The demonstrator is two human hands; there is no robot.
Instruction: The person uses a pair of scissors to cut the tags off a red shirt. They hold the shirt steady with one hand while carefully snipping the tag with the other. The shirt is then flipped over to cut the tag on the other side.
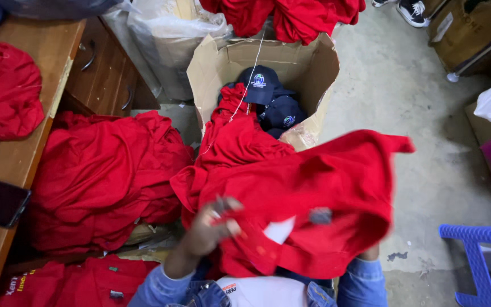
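The clearest open room is the bare concrete floor (416, 113) from one to four o'clock of the hands, bounded low at four o'clock by a blue plastic stool (478, 250) and at two o'clock by a brown box (461, 34) on a trolley. At nine o'clock the wooden desk (24, 142) edge runs close alongside a big heap of red shirts (98, 176), leaving little space there.

At twelve o'clock stands an open cardboard box (308, 68), flaps splayed, with dark blue caps (268, 94) inside, each bearing a small round badge on the front. A white string hangs down into it. Clear plastic bags (166, 28) sit at eleven o'clock. A red garment with yellow lettering (58, 281) lies at eight o'clock.

The left hand (214, 224) pinches a fold of the red shirt (313, 193), fingers bunched in the cloth. The shirt spreads to the right of that hand, held up over the lap, its far corner at two o'clock blurred; a small grey tag and a white patch show near its middle. The right hand is hidden under the shirt, so I cannot tell its grip; only a denim sleeve (362, 281) shows.
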